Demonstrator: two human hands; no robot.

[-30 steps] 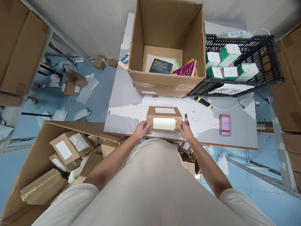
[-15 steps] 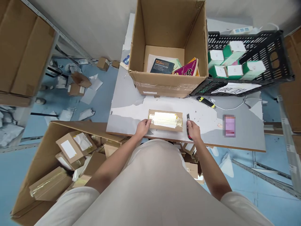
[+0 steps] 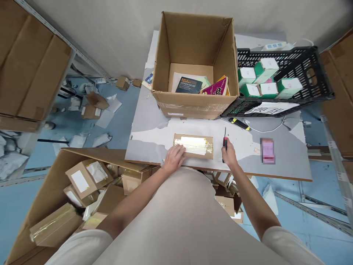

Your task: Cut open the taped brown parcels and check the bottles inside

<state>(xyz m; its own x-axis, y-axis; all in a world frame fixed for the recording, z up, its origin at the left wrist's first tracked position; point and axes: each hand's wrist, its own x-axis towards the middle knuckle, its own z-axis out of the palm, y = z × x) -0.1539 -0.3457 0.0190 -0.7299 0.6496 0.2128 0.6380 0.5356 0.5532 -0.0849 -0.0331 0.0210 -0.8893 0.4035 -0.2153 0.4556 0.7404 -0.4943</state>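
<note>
A small cardboard box (image 3: 193, 146) with a white label and shiny clear tape lies closed near the table's front edge. My left hand (image 3: 174, 158) lies over its lower left part, fingers stretched across the top and pressed on it. To the right of the box, my right hand (image 3: 228, 152) is wrapped round a red and black utility knife (image 3: 225, 142). Its blade points away from me, apart from the box. A yellow and black utility knife (image 3: 239, 123) lies farther back on the table.
Behind the small box stands a large open carton (image 3: 194, 105) with several books inside. A black plastic crate (image 3: 286, 101) holding green and white boxes is beside it. A blurred pink item (image 3: 267, 151) lies at right. At lower left, a big carton (image 3: 91, 151) holds several parcels.
My left hand has slid from the box's left end onto its top, its fingers now flatter. My right hand has turned the red and black knife more upright, slightly farther right.
</note>
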